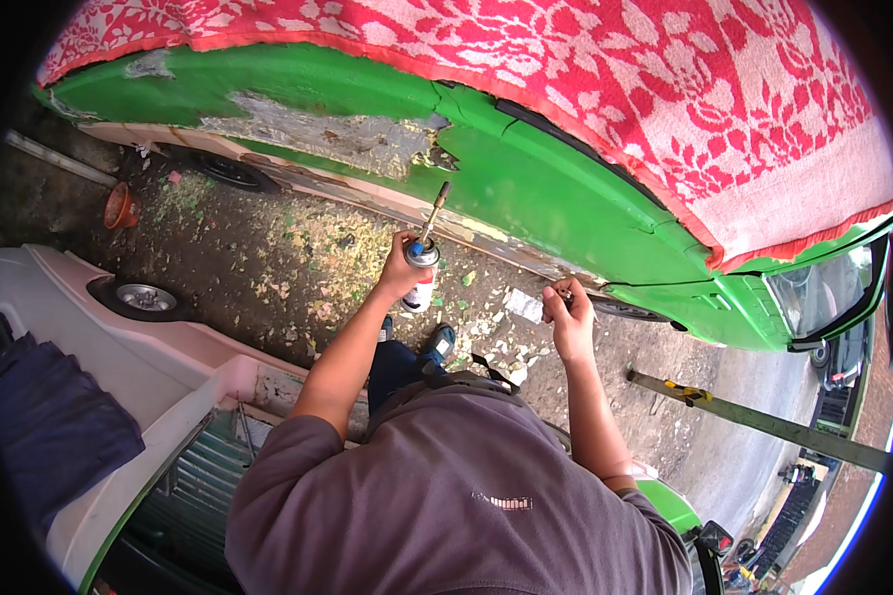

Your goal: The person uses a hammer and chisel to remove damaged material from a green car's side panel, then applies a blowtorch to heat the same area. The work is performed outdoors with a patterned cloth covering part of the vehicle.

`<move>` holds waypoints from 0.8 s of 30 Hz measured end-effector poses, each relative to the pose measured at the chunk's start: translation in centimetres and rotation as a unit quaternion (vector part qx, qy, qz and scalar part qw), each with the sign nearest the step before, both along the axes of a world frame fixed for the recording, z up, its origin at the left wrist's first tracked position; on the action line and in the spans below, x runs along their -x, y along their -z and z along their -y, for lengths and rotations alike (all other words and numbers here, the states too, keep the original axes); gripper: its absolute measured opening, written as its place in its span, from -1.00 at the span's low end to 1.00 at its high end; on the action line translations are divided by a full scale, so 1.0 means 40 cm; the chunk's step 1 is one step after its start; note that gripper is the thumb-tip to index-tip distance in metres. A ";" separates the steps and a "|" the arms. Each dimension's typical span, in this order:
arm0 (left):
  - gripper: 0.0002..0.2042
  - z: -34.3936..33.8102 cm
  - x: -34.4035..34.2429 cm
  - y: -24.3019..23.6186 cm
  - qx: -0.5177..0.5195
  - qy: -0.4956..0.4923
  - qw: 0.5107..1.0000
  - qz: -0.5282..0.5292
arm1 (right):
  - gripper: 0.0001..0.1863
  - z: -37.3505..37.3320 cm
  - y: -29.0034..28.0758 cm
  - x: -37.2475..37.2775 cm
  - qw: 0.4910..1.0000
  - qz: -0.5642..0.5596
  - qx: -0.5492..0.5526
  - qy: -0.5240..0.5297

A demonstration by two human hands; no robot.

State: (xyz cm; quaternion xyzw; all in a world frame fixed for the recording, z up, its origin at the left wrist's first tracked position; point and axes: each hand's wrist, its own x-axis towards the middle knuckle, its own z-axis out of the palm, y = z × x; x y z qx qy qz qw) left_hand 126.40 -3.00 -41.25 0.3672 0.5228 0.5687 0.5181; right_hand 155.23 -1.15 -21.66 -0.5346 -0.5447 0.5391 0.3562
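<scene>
My left hand [403, 266] is wrapped round a blowtorch [420, 294], a white and red gas canister with a blue collar and a metal nozzle. The nozzle tilts up toward the green car body [556, 203]; no flame shows. Closed fingers on my right hand [570, 317] pinch something small and dark, too hidden to name. A pale flat rectangle [524, 305] appears just left of that hand; whether it is held or lies on the ground I cannot tell. Ahead, the car's side has a rough grey patch [327, 134] where the green paint is gone.
A red and white floral cloth [724, 109] drapes over the green car. Pale flakes [298, 258] litter the dirt ground. A pinkish-white vehicle [149, 327] stands behind on the left, near an orange pot [122, 206]. A pole [754, 420] juts in from the right.
</scene>
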 end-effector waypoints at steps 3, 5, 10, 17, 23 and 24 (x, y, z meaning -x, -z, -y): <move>-0.31 0.007 0.006 0.024 -0.005 -0.020 0.999 0.030 | -0.80 0.000 -0.008 0.002 1.000 0.006 -0.001 0.001; -0.31 0.010 0.010 0.028 -0.005 -0.022 0.999 0.035 | -0.79 0.000 -0.004 -0.004 1.000 0.029 0.000 0.003; -0.29 0.007 0.009 0.033 0.008 -0.002 1.000 0.006 | -0.79 -0.001 0.001 -0.005 1.000 0.017 -0.005 -0.001; -0.31 0.009 0.014 0.048 0.010 -0.018 1.000 0.021 | -0.80 -0.004 -0.012 0.006 1.000 0.005 -0.002 -0.011; -0.30 0.009 0.021 0.064 0.024 -0.029 0.999 0.011 | -0.81 -0.002 -0.017 0.007 1.000 0.005 0.000 -0.002; -0.30 0.011 0.020 0.066 0.022 -0.032 0.999 0.020 | -0.81 -0.002 -0.011 0.003 1.000 0.004 0.001 -0.003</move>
